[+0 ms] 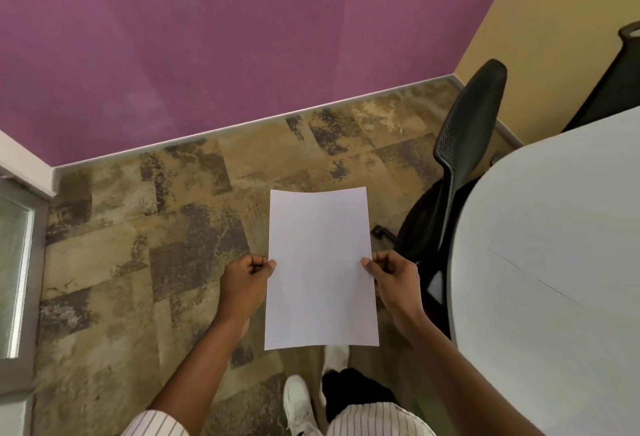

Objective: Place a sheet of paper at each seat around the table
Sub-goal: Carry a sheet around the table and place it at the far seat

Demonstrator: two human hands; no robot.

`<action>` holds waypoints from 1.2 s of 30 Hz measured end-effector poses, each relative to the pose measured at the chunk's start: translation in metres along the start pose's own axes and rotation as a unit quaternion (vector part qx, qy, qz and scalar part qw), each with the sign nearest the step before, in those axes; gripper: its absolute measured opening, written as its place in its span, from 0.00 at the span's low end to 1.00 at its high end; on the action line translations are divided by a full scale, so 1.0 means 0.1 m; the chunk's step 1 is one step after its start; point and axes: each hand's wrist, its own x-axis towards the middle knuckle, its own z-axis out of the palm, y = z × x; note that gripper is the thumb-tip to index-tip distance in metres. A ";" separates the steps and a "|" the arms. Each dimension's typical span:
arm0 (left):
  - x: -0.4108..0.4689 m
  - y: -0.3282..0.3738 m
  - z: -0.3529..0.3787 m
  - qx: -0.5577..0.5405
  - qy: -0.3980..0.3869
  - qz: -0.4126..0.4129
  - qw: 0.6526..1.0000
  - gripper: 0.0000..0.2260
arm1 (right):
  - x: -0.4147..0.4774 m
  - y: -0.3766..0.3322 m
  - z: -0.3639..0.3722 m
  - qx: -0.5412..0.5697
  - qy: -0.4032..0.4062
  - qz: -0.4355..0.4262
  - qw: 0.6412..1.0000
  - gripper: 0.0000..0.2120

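White paper is held flat in front of the person, above the carpet, in portrait position. The left hand pinches the left edge of the sheet just below its midpoint, thumb on top, other fingers curled under. The right hand pinches the right edge at the same height in the same manner. Both hands are closed on the sheet; neither holds anything else. The sheet hangs free in the air and touches no surface.

The table stands to the right, pale grey, with a rounded edge; the sheet is near it but not over it. A black chair with a mesh back is pushed in at the rounded end of the table, beyond the right hand. A second dark chair shows at the far right edge, partly cut off.

A purple wall meets a tan wall at the corner ahead. White shoes and striped sleeves appear at the bottom.
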 end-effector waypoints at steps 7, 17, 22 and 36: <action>0.90 0.49 -0.11 0.000 0.007 0.002 1.000 0.06 | 0.97 -0.44 0.45 0.034 0.006 0.007 0.999 0.04; 2.59 1.70 0.02 0.027 0.020 0.010 0.999 0.06 | 2.58 -1.18 1.02 0.058 0.029 0.002 0.998 0.03; 3.30 2.25 0.25 0.032 0.006 0.017 0.999 0.05 | 3.24 -1.52 1.16 0.069 0.089 0.013 0.994 0.03; 5.42 3.83 1.39 0.122 -0.159 0.093 0.975 0.05 | 5.01 -2.29 1.07 0.101 0.252 0.060 0.961 0.05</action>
